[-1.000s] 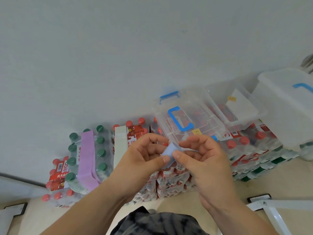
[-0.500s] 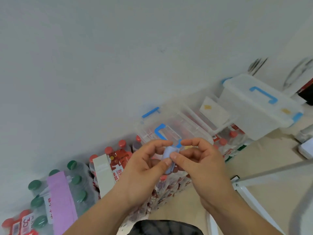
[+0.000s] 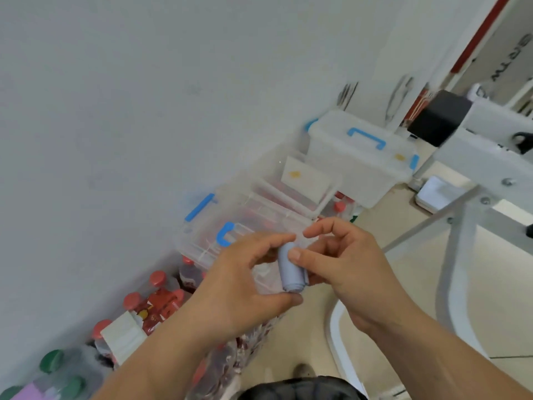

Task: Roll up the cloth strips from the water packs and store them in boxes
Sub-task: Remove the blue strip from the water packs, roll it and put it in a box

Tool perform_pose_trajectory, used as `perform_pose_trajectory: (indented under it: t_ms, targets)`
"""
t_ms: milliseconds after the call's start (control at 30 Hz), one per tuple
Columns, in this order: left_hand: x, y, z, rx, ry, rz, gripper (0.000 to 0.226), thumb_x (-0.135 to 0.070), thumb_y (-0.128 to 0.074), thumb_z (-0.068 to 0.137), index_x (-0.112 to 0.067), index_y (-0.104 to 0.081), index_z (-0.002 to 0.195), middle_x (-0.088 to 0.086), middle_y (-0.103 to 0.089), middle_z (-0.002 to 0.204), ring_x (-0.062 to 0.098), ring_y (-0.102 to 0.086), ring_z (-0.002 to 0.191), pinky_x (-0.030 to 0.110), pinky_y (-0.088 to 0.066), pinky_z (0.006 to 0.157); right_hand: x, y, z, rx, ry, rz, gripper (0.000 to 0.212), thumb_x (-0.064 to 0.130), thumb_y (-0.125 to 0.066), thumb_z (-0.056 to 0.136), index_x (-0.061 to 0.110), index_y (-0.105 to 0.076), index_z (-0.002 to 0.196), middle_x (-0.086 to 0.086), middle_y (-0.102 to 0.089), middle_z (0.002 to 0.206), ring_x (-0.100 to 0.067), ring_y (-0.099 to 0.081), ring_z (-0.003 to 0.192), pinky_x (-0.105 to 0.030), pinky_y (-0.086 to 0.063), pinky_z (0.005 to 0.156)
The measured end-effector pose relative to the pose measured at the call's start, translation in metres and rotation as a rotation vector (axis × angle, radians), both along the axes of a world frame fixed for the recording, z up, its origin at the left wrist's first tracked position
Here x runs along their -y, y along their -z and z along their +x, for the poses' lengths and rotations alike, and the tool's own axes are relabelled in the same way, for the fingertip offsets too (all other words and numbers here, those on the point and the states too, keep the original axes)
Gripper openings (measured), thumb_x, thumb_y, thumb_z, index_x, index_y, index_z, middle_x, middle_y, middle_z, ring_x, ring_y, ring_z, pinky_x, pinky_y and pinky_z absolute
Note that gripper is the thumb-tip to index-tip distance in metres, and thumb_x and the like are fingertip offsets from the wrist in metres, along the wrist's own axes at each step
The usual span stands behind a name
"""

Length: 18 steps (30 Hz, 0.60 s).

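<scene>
Left hand (image 3: 239,287) and right hand (image 3: 352,267), fingertips tight on a rolled blue cloth strip (image 3: 290,274).

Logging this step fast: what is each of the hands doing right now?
Left hand: grips the rolled blue cloth strip.
Right hand: pinches the same strip.

This looks like a storeroom corner: shrink-wrapped water packs (image 3: 161,301) line a bare white wall (image 3: 144,111), with clear blue-handled boxes (image 3: 360,171) and a white metal frame (image 3: 458,226) on the pale floor (image 3: 409,272).
</scene>
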State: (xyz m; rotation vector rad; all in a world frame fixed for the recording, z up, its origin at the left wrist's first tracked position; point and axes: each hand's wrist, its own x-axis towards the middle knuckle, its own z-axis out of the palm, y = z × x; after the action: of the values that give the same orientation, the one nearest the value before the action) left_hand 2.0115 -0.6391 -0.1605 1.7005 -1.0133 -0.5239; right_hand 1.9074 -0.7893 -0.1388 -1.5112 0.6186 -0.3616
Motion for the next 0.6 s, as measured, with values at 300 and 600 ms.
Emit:
perform_pose_trajectory:
  t_ms: [300, 600]
  targets:
    - [0.065, -0.006, 0.008, 0.249, 0.095, 0.085, 0.075, -0.034, -0.092, 0.062, -0.035, -0.057, 0.129, -0.026, -0.062, 0.118, -0.004, -0.060, 0.108, 0.017, -0.050, 0.090, 0.057, 0.011, -0.006, 0.002, 0.084, 0.010, 0.028, 0.000, -0.084, 0.076, 0.007, -0.066, 0.096, -0.025, -0.071, 0.078, -0.047, -0.069, 0.079, -0.051, -0.061, 0.067]
    - [0.179, -0.007, 0.004, 0.330, -0.130, 0.089, 0.047, -0.030, -0.086, 0.071, -0.027, -0.070, 0.115, -0.018, -0.072, 0.104, -0.002, -0.066, 0.098, 0.019, -0.053, 0.080, 0.167, 0.020, 0.005, 0.078, 0.011, -0.078, 0.014, 0.007, -0.086, 0.076, 0.013, -0.073, 0.079, -0.007, -0.074, 0.074, -0.020, -0.071, 0.068, -0.032, -0.059, 0.065]
